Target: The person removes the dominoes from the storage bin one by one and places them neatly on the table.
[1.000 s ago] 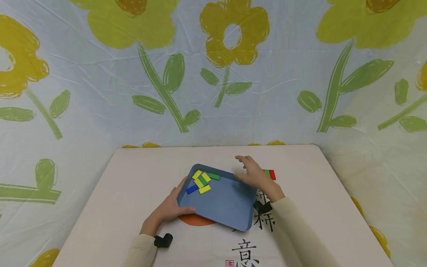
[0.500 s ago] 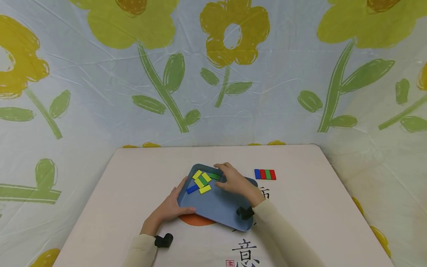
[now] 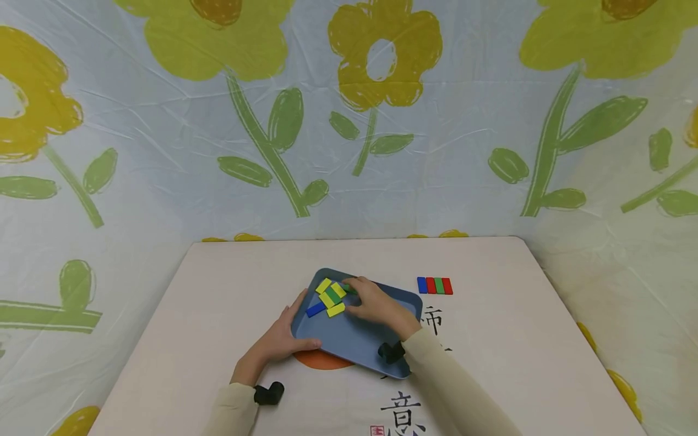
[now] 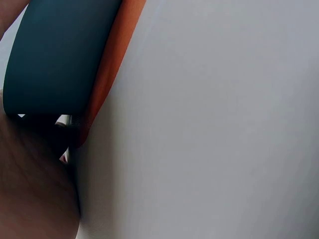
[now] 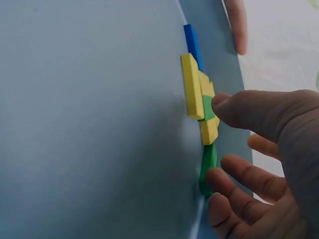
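Pale table (image 3: pixel 180 369) beneath; nearest, my left hand (image 3: pixel 280 336) spreads along the near-left corner of the blue tray (image 3: pixel 349 340). Farther in, my right hand's (image 3: pixel 376 303) thumb and fingers stand apart beside a green block (image 5: pixel 208 169); a light, narrow pinch seems safest. Slim yellow, green and blue blocks (image 3: pixel 336 310) crowd the tray's far-left part.

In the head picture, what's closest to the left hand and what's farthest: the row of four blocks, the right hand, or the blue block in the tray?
From the left hand:
1. Blue block: in the tray, just to the right.
2. Right hand: over the tray, farther right.
3. Row of four blocks: on the table, past the tray's right side.
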A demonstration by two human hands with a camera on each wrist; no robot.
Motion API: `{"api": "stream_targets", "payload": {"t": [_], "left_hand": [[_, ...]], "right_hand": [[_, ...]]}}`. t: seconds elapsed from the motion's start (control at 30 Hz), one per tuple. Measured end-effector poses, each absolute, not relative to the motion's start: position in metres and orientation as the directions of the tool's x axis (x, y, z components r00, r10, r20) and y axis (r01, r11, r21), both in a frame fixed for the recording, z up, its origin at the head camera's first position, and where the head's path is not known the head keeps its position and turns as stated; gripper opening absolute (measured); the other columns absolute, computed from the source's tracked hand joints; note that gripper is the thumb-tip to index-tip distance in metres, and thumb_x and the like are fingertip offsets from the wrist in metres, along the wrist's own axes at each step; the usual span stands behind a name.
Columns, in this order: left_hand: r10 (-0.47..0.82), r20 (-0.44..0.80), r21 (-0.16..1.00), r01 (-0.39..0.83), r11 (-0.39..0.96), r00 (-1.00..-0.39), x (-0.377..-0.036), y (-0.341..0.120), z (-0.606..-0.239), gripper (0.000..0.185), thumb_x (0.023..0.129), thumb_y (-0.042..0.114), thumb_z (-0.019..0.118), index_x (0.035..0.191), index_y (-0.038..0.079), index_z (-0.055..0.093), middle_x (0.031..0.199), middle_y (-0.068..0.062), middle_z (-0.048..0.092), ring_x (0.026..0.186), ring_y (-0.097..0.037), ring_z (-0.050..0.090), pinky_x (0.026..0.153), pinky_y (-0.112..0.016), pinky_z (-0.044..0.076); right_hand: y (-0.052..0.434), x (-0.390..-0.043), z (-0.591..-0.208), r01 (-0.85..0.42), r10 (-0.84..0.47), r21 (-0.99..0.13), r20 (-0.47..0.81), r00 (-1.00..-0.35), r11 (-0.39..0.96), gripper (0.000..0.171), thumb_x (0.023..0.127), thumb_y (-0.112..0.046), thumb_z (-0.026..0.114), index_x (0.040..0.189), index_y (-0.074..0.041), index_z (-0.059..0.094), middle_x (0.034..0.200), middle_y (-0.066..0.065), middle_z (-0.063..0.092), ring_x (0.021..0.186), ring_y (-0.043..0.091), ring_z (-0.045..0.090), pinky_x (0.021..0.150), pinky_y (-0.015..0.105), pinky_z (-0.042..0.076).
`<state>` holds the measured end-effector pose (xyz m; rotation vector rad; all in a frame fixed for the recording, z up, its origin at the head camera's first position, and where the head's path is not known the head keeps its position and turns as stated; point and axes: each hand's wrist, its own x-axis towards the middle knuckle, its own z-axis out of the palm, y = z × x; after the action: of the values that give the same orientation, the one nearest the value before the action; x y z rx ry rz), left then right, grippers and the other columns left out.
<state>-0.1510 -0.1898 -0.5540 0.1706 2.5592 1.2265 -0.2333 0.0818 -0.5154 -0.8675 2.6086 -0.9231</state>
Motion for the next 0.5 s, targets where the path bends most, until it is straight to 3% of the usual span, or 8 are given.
{"api": "stream_targets", "payload": {"t": [0.37,0.5], "left_hand": [[0.209,-0.24,0.768,-0.053,0.639,-0.948,-0.15,-0.188,-0.552,0.115,0.078,0.059,0.082,0.164,0.047,0.007,0.173,-0.015,0.013,0.157,-0.051,0.003,0.116,-0.078,0.021],[0.214,-0.234,0.769,-0.046,0.638,-0.949,-0.15,-0.188,-0.554,0.114,0.079,0.059,0.082,0.164,0.048,0.006,0.173,-0.014,0.013,0.157,-0.051,0.003,0.115,-0.078,0.02]], "right_hand": [[0.092,-0.228,-0.518,-0.452,-0.579,-0.586,-0.036,-0.815,0.673,0.053,0.095,-0.019,0.076,0.142,-0.002,0.058,0.131,0.014,0.065,0.119,0.027,0.063,0.103,0.045,0.054],[0.097,-0.222,-0.516,-0.442,-0.578,-0.591,-0.051,-0.815,0.675,0.049,0.095,-0.018,0.076,0.139,-0.002,0.061,0.124,0.013,0.067,0.111,0.024,0.065,0.099,0.043,0.056]]}}
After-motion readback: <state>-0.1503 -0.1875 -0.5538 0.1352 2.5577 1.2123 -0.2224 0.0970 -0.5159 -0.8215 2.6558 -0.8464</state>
